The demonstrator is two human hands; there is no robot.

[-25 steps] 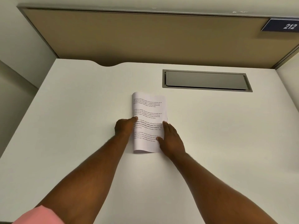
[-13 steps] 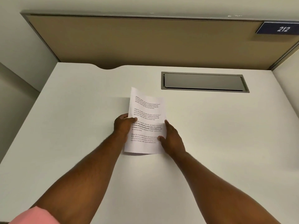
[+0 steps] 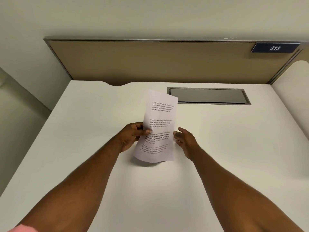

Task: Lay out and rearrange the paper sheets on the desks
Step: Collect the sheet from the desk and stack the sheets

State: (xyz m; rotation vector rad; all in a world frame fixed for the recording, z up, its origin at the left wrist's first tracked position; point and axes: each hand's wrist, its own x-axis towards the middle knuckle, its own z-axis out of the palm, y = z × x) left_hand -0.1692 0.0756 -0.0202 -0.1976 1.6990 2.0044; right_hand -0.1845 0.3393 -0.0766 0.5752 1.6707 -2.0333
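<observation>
At the lower left corner a pink sleeve [image 3: 21, 228] edges into view. Both bare forearms reach forward over the white desk [image 3: 83, 148]. The left hand [image 3: 132, 136] pinches the left edge of the printed paper sheet [image 3: 158, 128], thumb on the front, fingers curled behind. The sheet is raised off the desk, tilted, with a shadow below its lower edge. The right hand [image 3: 185, 139] is spread loosely just beside the sheet's right edge; contact cannot be told. Beyond lies a grey cable hatch [image 3: 207, 96], then a tan partition [image 3: 158, 62] bearing a "212" sign [image 3: 275, 48].
</observation>
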